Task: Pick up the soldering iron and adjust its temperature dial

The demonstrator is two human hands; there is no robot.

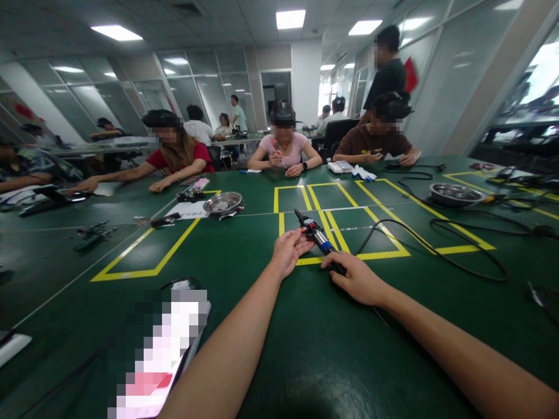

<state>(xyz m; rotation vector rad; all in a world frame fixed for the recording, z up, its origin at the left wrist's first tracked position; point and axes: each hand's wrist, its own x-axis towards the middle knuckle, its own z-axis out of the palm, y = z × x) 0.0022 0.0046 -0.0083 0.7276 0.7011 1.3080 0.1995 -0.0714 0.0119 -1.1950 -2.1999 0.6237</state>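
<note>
A slim hand tool [321, 237] with a black rear grip, a blue band, a silver barrel and a dark front end lies at a slant between my hands. Its exact kind is not clear. My right hand [354, 276] is wrapped round the black rear grip. Palm partly upward, my left hand [292, 250] is beside the front end, fingers stretched out under it and thumb near small black and red parts [307, 222]. Whether those parts belong to the tool I cannot tell. A black cable [406, 224] curves away on the right of my right hand.
Yellow tape outlines [375, 255] mark the green table [283, 349]. Metal bowls [222, 202] [456, 194] stand left and right. Dark mechanical parts [94, 234] lie on the left. A blurred phone-like device [168, 349] lies beside my left forearm. Several people sit across the table; white gloves [363, 173] lie near them.
</note>
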